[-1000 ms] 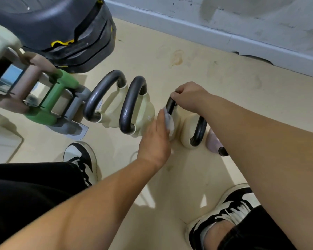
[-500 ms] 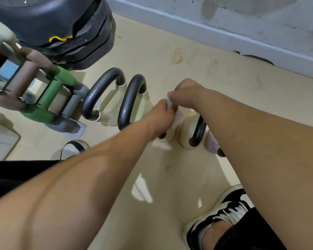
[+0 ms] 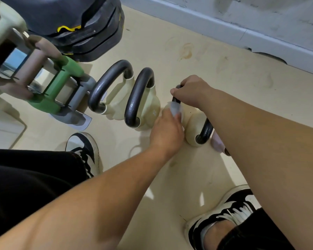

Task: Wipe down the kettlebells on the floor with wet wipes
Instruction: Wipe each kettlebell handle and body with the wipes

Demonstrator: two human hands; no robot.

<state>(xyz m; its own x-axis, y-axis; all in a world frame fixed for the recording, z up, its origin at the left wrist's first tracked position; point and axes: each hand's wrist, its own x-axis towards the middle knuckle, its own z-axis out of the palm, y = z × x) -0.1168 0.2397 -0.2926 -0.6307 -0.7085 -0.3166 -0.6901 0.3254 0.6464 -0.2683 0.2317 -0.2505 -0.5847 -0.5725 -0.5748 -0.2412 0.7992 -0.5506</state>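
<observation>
At the left edge a rack of dumbbells (image 3: 49, 91) is crowding the view, with a stack of dark weight plates (image 3: 70, 24) sitting behind it. Just right of the rack, the first kettlebell (image 3: 116, 105) and the second kettlebell (image 3: 148, 112) are standing side by side, nearly touching. Their dark handles are arching up toward the camera and running from far to near. The black-and-white left shoe (image 3: 83, 150) is planted just in front of them.

The left hand (image 3: 167, 132) is reaching into the narrow gap right of the second one. Its fingers are curling round a wet wipe (image 3: 175, 108) and pressing it on the third kettlebell (image 3: 193, 127), by the far leg of its handle. The right hand (image 3: 192, 92) is wrapping tightly round the top of that handle, whose loop is running from far-left to near-right.

A pale pink weight (image 3: 218, 143) is peeking out just beside it, mostly hidden by the right forearm. The right shoe (image 3: 224, 219) is standing at lower right.

The glossy cream floor (image 3: 224, 78) is lying open beyond the row up to the scuffed grey skirting (image 3: 224, 26), and also between the two shoes.
</observation>
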